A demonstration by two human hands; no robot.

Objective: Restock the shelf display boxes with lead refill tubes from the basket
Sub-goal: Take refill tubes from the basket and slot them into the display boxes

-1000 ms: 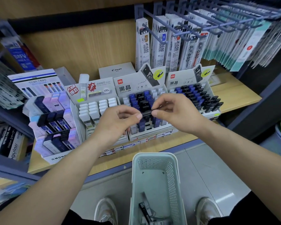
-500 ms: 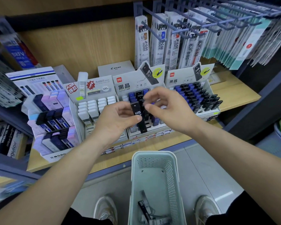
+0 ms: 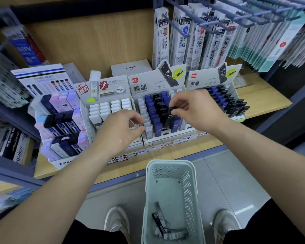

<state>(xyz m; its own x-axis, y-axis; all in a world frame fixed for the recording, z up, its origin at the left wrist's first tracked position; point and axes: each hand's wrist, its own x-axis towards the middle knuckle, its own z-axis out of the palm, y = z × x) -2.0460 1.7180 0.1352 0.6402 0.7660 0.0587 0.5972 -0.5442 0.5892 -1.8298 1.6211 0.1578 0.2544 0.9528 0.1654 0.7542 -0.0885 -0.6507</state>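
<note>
Head view: slim black plastic tube (image 3: 169, 118) between right-hand fingers (image 3: 177, 103), perforated basket (image 3: 187, 187) below.

Single view, head-worn, wide-angle. It looks forward and down from above and behind both grips, with forearms entering from the bottom corners. Right grip (image 3: 195, 110) and left grip (image 3: 120, 131) sit mid-frame, close to the lens. Beyond the grips is the shelf (image 3: 264, 101), facing the camera. Below the grips, nearer the camera, are the basket (image 3: 169, 162) and shoes (image 3: 116, 221). It is near enough to read "HB 0.7" on the black tube (image 3: 169, 118) in the right grip. Frame edges are bowed and blurred.
</note>
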